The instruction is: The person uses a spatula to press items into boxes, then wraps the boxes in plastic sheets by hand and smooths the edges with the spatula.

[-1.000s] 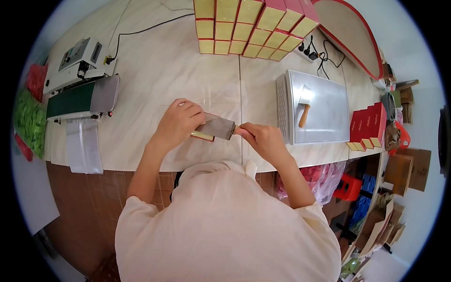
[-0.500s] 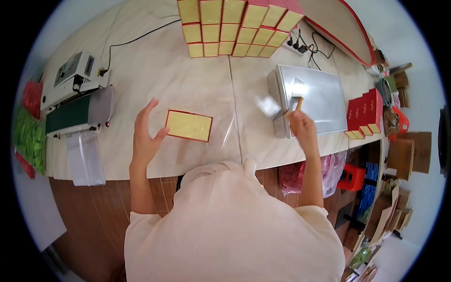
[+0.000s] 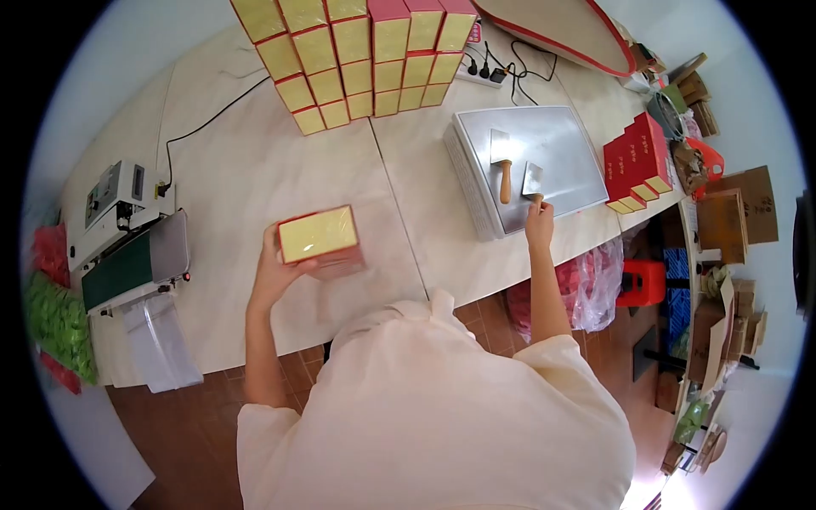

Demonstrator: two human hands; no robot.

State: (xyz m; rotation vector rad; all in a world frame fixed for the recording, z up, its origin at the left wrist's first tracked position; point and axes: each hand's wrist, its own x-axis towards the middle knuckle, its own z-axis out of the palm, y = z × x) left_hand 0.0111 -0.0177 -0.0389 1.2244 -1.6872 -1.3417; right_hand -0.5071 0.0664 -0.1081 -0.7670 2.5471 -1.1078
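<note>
My left hand (image 3: 274, 274) is closed around the side of a yellow and red box (image 3: 319, 235) in shiny clear film, its yellow face up. The box is over the left part of the table; I cannot tell whether it touches the surface. My right hand (image 3: 540, 223) has its fingers closed on the wooden handle of a scraper (image 3: 533, 178), whose metal blade is over the silver hot plate (image 3: 565, 153). A second scraper (image 3: 505, 180) with a wooden handle lies on the plate, left of the first.
Stacked yellow and red boxes (image 3: 340, 68) stand at the back. More red boxes (image 3: 642, 166) sit right of the plate. At the left are a sealing machine (image 3: 127, 225) and clear bags (image 3: 160, 340). A power strip (image 3: 480, 75) with black cables lies behind the plate.
My left hand, open beside the box before, has closed on it and tilted it. A blurred scraper left of the plate is no longer there; two scrapers are now at the plate. The view has turned.
</note>
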